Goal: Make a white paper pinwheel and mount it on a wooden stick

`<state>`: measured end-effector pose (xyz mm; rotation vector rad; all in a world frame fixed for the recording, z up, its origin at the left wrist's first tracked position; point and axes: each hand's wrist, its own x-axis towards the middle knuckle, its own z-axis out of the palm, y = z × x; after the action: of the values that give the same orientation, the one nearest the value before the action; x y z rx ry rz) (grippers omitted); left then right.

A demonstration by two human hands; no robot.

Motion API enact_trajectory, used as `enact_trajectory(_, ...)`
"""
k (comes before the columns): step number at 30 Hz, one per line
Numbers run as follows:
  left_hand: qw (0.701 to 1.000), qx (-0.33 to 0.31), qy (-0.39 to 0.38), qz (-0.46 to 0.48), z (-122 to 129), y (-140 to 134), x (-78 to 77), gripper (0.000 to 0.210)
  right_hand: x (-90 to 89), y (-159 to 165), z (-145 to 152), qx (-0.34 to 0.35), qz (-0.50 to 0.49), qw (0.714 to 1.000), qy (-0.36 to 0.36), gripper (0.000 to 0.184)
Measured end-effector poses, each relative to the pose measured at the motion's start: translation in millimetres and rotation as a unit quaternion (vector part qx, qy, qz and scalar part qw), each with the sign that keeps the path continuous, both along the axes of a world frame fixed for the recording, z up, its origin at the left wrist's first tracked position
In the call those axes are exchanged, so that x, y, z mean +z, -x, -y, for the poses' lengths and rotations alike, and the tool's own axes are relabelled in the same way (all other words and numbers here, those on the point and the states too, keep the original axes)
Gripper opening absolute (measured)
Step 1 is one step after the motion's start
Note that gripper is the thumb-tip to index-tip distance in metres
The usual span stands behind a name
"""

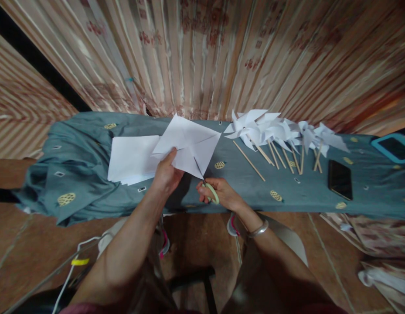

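My left hand (169, 174) grips a square white sheet of paper (189, 139) by its near left edge, thumb on top. Slits run inward from the sheet's corners. In my right hand (222, 192) is a pair of scissors (212, 194) with pale green handles. Their blades are at the sheet's near corner, in line with a slit there. Just left of the sheet lies a stack of white paper (133, 159), partly covered by it. To the right sit several white paper pinwheels (246, 126) on wooden sticks.
A loose wooden stick (249, 160) lies left of the pinwheel sticks. Farther right are a dark phone (340, 179) and a blue-framed device (393, 147). A grey-green patterned cloth (81, 174) covers the narrow table; a curtain (202, 56) hangs behind it.
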<state>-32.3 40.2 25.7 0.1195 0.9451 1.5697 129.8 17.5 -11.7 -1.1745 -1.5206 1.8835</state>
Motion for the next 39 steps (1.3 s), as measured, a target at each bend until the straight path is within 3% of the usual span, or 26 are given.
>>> enact_trajectory(15,1.000,0.010,-0.001,-0.005,-1,1,1.1,0.019,-0.6,2,-2,-0.001,0.004,1.000,0.001,0.049)
enact_trajectory(23,0.999,-0.047,-0.009,-0.016,6,-1,-8.0,0.017,0.3,2,-2,-0.016,0.018,1.000,-0.006,0.051)
enact_trajectory(39,0.998,-0.043,-0.024,-0.037,4,-2,-13.5,0.013,4.2,2,-3,-0.026,0.014,0.999,-0.013,0.049)
